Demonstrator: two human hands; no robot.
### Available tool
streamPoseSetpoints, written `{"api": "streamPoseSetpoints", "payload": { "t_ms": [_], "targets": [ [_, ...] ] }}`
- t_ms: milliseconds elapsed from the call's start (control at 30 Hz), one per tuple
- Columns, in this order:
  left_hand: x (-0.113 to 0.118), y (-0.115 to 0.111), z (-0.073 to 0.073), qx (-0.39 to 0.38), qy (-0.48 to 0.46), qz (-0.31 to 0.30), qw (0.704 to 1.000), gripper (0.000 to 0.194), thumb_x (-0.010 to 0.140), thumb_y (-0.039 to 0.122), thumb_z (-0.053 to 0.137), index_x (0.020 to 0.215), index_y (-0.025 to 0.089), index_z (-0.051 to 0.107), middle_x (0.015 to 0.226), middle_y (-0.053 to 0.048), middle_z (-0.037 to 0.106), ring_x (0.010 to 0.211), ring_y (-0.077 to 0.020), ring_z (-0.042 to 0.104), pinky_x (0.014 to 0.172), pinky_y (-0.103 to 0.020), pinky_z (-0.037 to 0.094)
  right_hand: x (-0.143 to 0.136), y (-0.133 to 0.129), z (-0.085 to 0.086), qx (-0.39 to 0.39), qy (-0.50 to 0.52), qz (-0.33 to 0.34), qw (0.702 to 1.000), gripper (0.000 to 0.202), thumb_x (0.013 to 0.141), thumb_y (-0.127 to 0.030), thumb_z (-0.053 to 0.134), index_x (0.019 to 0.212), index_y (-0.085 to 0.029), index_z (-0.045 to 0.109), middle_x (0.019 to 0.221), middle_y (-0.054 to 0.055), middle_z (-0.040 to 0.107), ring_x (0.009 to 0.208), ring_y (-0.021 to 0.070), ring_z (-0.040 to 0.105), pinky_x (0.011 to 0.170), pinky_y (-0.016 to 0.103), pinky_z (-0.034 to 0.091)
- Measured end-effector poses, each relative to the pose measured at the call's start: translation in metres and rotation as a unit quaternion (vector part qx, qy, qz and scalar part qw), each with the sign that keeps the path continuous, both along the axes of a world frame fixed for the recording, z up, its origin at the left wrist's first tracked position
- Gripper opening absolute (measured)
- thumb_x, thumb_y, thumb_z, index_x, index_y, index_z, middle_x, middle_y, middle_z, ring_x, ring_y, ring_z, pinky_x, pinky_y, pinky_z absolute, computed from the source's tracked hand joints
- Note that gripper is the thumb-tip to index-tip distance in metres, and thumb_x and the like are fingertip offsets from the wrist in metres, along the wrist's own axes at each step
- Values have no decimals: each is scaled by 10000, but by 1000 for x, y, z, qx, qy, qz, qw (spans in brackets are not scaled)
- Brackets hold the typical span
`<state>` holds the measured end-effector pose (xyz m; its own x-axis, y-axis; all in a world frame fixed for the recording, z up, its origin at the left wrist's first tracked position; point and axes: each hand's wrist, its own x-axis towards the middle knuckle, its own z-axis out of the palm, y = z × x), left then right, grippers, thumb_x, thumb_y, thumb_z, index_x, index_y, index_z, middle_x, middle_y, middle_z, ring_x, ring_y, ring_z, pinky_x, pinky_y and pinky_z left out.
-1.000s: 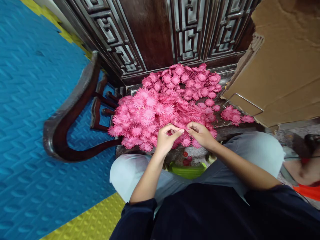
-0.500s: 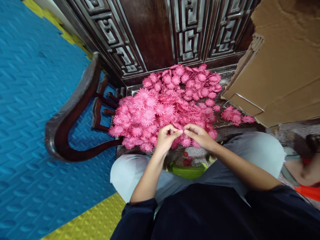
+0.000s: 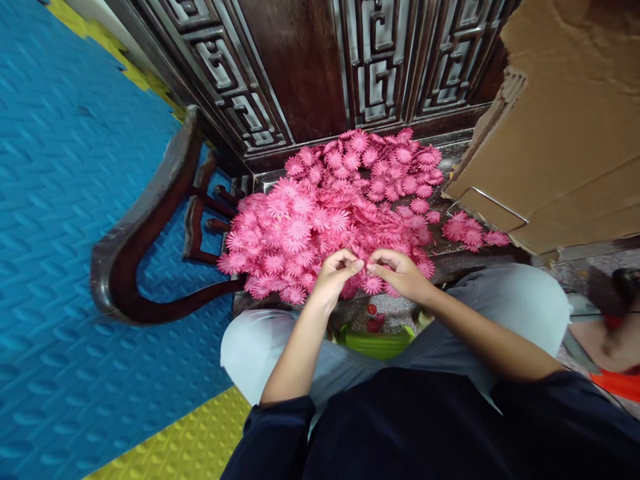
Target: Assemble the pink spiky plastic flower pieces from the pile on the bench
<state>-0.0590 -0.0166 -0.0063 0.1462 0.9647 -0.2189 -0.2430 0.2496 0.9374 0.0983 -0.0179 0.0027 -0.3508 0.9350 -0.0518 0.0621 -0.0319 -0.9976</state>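
A large heap of pink artificial flowers [image 3: 320,213] with thin, pointed petals lies on the dark wooden bench seat [image 3: 455,263]. At its front edge, my left hand [image 3: 336,275] is closed in a pinch, thumb against forefinger. Facing it, my right hand [image 3: 397,272] pinches the same way, and the two sets of fingertips are close together. A bit of pink flower shows at the fingertips; the fingers hide most of it.
A carved wooden backrest [image 3: 305,67] rises behind the heap, and a curved armrest [image 3: 120,267] stands at the left. Cardboard [image 3: 565,133] with a metal wire handle [image 3: 493,203] is on the right. Below, between my knees, is a green object [image 3: 377,343]. Blue mat [image 3: 60,233] covers the floor at left.
My fingers have shifted very slightly, with the right fingertips a little more bent. The flower heap and everything around it look the same.
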Motion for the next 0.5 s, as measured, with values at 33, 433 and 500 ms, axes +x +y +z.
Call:
{"api": "streamPoseSetpoints", "payload": {
  "t_ms": [33,433,500],
  "targets": [
    [0,0,-1,1,-5,-3,1000,386,493,459,807,574,160,577,556,54,468,577,-76,393,590,-212,315,0,0,0,-7,9,0,1000,177,756,-356,592,721,-185,561,660,-10,546,644,124,504,666,276,426],
    [1,1,-1,17,16,-16,1000,326,604,480,737,660,175,636,642,29,550,653,-104,464,679,-235,373,1,1,0,-74,75,-6,994,195,714,-379,633,734,-202,554,667,-15,575,660,133,555,677,281,444],
    [2,-1,2,67,84,-6,994,259,692,430,682,686,175,638,669,20,549,675,-110,473,690,-241,374,1,0,0,-53,53,-15,997,190,701,-362,645,735,-195,561,685,-11,581,674,132,549,682,277,437]
  ]
}}
